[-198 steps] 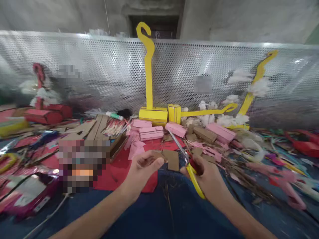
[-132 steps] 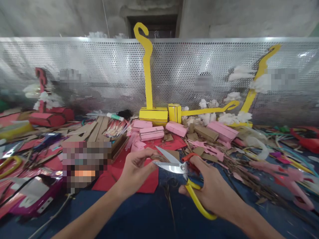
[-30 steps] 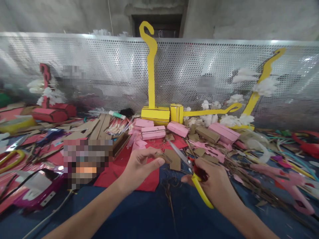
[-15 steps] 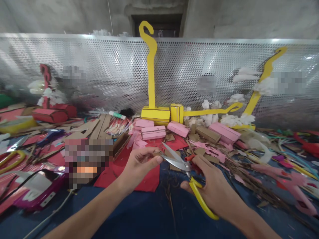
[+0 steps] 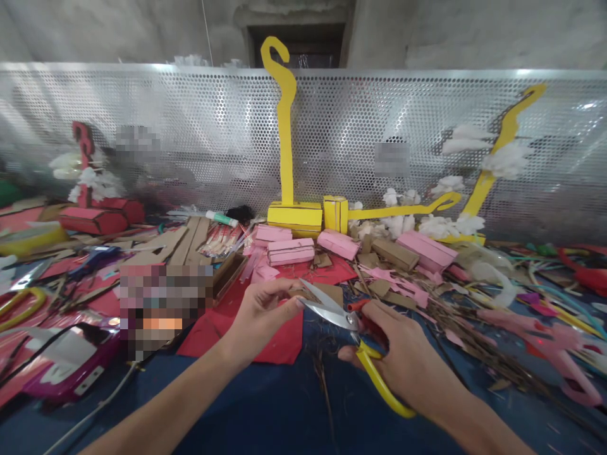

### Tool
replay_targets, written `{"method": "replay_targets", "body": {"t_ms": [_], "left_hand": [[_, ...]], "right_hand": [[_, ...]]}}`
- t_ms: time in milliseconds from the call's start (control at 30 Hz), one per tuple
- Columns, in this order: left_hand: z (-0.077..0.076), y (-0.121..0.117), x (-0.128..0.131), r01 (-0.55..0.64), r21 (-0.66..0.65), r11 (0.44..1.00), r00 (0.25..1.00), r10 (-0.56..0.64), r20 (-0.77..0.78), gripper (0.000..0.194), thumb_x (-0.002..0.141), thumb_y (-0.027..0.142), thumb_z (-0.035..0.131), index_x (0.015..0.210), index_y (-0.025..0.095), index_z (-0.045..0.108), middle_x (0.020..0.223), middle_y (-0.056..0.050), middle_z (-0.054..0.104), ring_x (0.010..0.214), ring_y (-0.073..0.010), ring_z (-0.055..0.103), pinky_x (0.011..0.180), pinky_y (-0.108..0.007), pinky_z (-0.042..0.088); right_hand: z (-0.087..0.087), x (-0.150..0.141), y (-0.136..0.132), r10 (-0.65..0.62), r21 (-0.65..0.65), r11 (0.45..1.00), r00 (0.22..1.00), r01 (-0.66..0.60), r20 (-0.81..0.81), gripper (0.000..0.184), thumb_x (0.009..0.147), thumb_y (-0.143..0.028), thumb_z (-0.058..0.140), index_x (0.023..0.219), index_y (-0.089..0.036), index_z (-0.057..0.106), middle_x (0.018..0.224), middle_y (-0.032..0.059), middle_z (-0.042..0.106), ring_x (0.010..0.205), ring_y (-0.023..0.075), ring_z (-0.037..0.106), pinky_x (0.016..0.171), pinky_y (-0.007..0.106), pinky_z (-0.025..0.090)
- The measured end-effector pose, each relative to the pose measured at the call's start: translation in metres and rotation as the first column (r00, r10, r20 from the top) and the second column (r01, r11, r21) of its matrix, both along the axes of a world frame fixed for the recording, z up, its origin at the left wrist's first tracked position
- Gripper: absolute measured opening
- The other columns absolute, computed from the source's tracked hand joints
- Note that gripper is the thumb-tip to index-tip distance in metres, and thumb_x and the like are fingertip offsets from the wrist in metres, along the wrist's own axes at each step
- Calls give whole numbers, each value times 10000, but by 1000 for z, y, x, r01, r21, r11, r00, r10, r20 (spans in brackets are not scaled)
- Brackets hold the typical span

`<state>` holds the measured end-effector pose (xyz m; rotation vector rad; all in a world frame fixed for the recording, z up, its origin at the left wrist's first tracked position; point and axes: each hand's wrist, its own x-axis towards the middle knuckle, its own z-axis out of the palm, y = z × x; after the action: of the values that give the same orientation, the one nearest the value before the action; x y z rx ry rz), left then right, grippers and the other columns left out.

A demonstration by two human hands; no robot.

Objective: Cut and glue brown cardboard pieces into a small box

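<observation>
My right hand point(image 5: 398, 354) grips a pair of scissors point(image 5: 331, 314) with one yellow handle and one red handle. Their silver blades point left and are slightly parted. Thumb and fingers of my left hand point(image 5: 263, 316) are pinched together right by the blade tips. Something small and brownish shows at those fingertips, too small to make out. A strip of brown cardboard point(image 5: 334, 294) appears just behind the blades; whether the left fingers touch it, I cannot tell. Below the left hand lies a red sheet point(image 5: 282, 338) on the dark blue surface.
Pink wrapped blocks point(image 5: 291, 251) and yellow blocks point(image 5: 294, 217), one with a tall yellow hook, stand beyond my hands. A pink glue gun point(image 5: 545, 341) and twigs point(image 5: 488, 360) lie right. A purple-and-white device point(image 5: 71, 373) sits left. A perforated metal panel point(image 5: 341, 139) closes the back.
The scissors have shifted slightly left and up, and their blade tips now reach closer to my left fingertips. The brown cardboard strip shows more behind the blades. Both hands keep their grips.
</observation>
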<state>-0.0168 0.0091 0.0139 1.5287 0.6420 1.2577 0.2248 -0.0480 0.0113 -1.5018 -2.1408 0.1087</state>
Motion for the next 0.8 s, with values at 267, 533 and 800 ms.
{"method": "replay_targets", "body": {"t_ms": [267,533,800], "left_hand": [[-1,-3,0,-30,-22,999,999,30,-23,172,820,340,780,844,170,794,822,-49,733,804,-161,631,802,-283,519],[-1,-7,10,-111,-170,979,986,130,104,184,791,343,811,806,165,767,801,-30,744,793,-161,666,826,-294,544],[-7,-4,9,-176,-247,953,966,215,145,204,780,331,825,741,169,707,723,25,670,729,-101,605,751,-215,492]], "right_hand": [[-9,3,6,0,64,998,1000,1,-22,470,823,-545,738,672,-234,420,617,-40,510,527,121,435,508,238,314],[-8,4,10,-101,18,994,989,104,-110,455,858,-590,648,674,-231,437,584,-42,482,533,131,422,500,242,311],[-21,3,20,-54,-173,984,842,-47,-537,370,868,-561,640,853,-195,589,734,16,610,611,150,539,560,263,437]]}}
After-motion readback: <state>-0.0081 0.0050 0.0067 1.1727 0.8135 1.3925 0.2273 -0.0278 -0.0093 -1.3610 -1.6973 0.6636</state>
